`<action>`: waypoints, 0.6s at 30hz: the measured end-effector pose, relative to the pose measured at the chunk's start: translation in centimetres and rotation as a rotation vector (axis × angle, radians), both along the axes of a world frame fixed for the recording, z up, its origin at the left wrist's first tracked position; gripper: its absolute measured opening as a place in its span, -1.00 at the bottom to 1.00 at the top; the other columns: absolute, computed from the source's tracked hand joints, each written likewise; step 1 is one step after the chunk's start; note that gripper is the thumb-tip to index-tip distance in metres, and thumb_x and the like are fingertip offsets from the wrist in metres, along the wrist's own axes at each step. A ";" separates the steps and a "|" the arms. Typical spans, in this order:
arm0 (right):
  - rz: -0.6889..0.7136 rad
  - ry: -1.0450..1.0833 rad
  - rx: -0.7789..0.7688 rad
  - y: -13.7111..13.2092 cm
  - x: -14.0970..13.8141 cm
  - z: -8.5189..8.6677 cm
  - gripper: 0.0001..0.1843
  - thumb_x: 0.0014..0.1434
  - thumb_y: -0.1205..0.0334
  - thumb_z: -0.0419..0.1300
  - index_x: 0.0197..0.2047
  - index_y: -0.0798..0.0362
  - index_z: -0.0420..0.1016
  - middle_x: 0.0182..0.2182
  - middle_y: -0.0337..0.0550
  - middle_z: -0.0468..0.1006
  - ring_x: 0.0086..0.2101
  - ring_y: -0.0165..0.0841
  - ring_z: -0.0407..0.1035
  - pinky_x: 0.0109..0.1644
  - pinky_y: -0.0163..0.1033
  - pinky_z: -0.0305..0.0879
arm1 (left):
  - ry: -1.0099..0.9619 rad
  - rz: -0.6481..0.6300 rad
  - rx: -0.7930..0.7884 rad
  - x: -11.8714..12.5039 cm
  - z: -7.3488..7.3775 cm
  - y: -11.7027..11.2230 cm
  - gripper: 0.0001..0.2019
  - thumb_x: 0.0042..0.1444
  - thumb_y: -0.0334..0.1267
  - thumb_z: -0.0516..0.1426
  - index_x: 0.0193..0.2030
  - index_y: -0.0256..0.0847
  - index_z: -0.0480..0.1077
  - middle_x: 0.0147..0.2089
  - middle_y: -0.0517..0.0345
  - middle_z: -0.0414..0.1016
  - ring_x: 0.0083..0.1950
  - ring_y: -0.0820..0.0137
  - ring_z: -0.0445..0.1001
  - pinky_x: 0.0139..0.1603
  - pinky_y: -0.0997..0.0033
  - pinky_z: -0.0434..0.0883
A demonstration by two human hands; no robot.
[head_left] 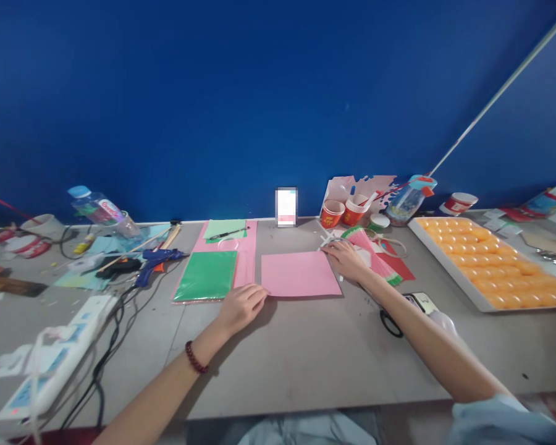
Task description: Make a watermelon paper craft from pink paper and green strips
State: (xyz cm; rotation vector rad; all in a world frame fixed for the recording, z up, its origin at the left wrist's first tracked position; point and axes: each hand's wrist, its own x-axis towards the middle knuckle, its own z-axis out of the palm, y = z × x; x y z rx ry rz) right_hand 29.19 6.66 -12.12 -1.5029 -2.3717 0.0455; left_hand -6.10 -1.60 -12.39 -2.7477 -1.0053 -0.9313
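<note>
A pink sheet of paper lies flat on the grey table. At its lower left corner, my left hand has its fingers closed together, gripping the paper's edge. My right hand holds the upper right corner, fingers bent over the edge. Left of the sheet sits a pack of green paper, on top of a larger pink pack. A pen rests on light green paper behind it. Beside my right hand is a pink and green watermelon-like paper piece.
Red paper cups and a clear bottle stand at the back right. A white tray of orange balls is far right; scissors lie under my right forearm. A blue glue gun and a power strip with cables are left.
</note>
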 end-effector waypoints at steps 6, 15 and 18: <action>-0.014 -0.144 0.055 0.8 -0.5 -0.3 -0.60 0.21 0.34 -0.01 0.02 -0.01 0.54 -0.07 0.03 0.49 0.01 -0.12 0.25 0.12 0.03 0.15 | 0.049 -0.019 0.005 -0.1 -0.4 -0.2 -0.82 0.25 -0.38 0.01 -0.16 -0.18 0.44 -0.22 0.09 0.59 -0.21 0.37 0.55 -0.23 0.38 0.47; -0.234 0.031 0.088 3.5 -0.6 0.6 -0.71 0.18 0.33 0.04 -0.25 0.04 0.61 -0.23 -0.05 0.59 -0.17 -0.20 0.38 -0.07 -0.14 0.24 | 0.043 -0.018 -0.003 0.1 -0.2 -0.2 -0.82 0.26 -0.37 0.02 -0.17 -0.18 0.46 -0.24 0.09 0.59 -0.23 0.37 0.55 -0.24 0.38 0.46; -0.324 0.048 0.118 3.7 -1.2 1.5 -0.79 0.13 0.29 0.10 -0.34 0.06 0.58 -0.28 -0.03 0.60 -0.20 -0.16 0.38 -0.09 -0.10 0.23 | 0.048 -0.012 -0.011 0.1 -0.3 -0.1 -0.81 0.27 -0.35 0.01 -0.18 -0.18 0.46 -0.25 0.08 0.58 -0.24 0.37 0.55 -0.24 0.38 0.46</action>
